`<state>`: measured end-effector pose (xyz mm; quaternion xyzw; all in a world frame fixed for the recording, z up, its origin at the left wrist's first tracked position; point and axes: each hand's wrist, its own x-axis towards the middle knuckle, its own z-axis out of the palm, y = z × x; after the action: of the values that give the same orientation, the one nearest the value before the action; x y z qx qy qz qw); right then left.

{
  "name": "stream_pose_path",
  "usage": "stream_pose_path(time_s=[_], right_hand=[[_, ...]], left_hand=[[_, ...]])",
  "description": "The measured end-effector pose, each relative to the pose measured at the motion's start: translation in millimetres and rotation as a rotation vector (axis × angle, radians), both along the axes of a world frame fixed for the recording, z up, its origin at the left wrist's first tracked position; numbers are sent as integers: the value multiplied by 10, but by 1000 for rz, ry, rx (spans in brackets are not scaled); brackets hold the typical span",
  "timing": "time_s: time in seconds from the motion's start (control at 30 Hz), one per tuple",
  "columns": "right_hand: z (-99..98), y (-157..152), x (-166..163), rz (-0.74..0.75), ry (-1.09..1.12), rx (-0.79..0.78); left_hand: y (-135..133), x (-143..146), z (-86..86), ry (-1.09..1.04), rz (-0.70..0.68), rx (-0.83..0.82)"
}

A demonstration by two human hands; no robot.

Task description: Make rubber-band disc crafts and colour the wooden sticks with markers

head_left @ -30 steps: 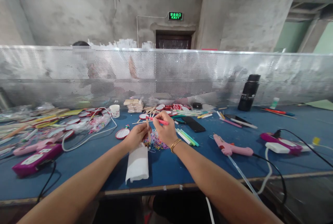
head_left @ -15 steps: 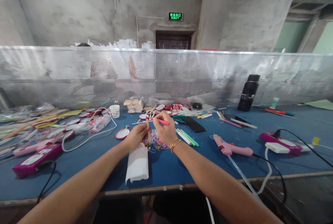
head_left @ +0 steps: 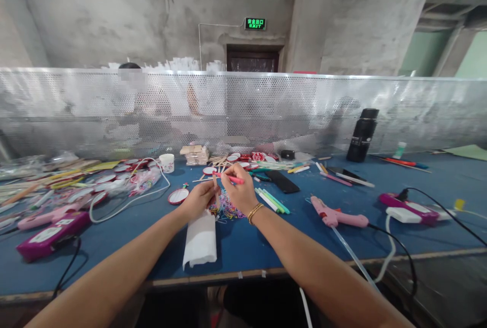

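Note:
My left hand [head_left: 201, 198] pinches a flat wooden craft stick [head_left: 215, 186], held upright over the table. In my right hand [head_left: 240, 188] is a pink marker pen [head_left: 232, 178], its tip against the upper end of the stick or very close to it. Behind and below both hands lies a heap of colourful thin strands [head_left: 230, 209]. A folded white tissue [head_left: 200, 240] rests on the blue table just below my left hand. Several pastel markers [head_left: 274, 201] lie right of my right hand. A small round red-rimmed disc [head_left: 178, 196] sits to the left.
A pink glue gun [head_left: 337, 215] and purple power strip [head_left: 413, 209] are on the right, with cables. Another purple power strip [head_left: 53, 234] is at left. A black bottle [head_left: 362, 135], a dark phone [head_left: 283, 181] and a paper cup [head_left: 166, 163] stand or lie farther back, before a perforated metal partition [head_left: 258, 109].
Both hands hold nearly the same pose. The marker has shifted slightly at the top of the stick. Beyond the partition, a person's head has moved a little to the right.

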<state>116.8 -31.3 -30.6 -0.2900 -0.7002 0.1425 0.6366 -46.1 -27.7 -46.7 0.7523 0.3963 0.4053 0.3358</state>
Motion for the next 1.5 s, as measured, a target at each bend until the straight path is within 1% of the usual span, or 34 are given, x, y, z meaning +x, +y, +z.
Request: stream_pose_path(time_s=[0.13, 0.3, 0.37, 0.47, 0.57, 0.63, 0.83, 0.93, 1.03, 1.13, 1.2, 1.3, 1.4, 1.5], right_hand=[[-4, 13, 5, -25, 24, 12], [-8, 7, 6, -7, 4, 0], [0, 10, 16, -23, 9, -2], [28, 38, 46, -51, 71, 7], [51, 72, 75, -20, 121, -7], [52, 77, 84, 2, 112, -10], [18, 42, 87, -15, 33, 60], [7, 80, 93, -17, 25, 70], [-16, 152, 90, -31, -8, 24], [-60, 215, 73, -23, -12, -80], [-94, 251, 61, -58, 5, -138], [-124, 323, 64, -104, 17, -167], [-92, 436, 109, -128, 12, -209], [24, 560, 193, -187, 66, -271]], left_hand=[[0, -2, 1, -13, -3, -11], [12, -6, -5, -20, -12, -15], [13, -6, -3, -12, -6, -14], [6, -3, 11, 13, 10, -1], [-5, 0, 23, 22, 18, 11], [-7, -4, 23, 20, 17, 16], [12, -20, 12, 22, 17, 35], [14, -19, 21, 20, 28, 42], [19, -23, 28, 31, 42, 59], [31, -30, 33, 52, 47, 76], [36, -31, 39, 67, 48, 80], [36, -26, 54, 80, 55, 75], [31, -23, 60, 74, 71, 58], [26, -22, 53, 57, 58, 42]])
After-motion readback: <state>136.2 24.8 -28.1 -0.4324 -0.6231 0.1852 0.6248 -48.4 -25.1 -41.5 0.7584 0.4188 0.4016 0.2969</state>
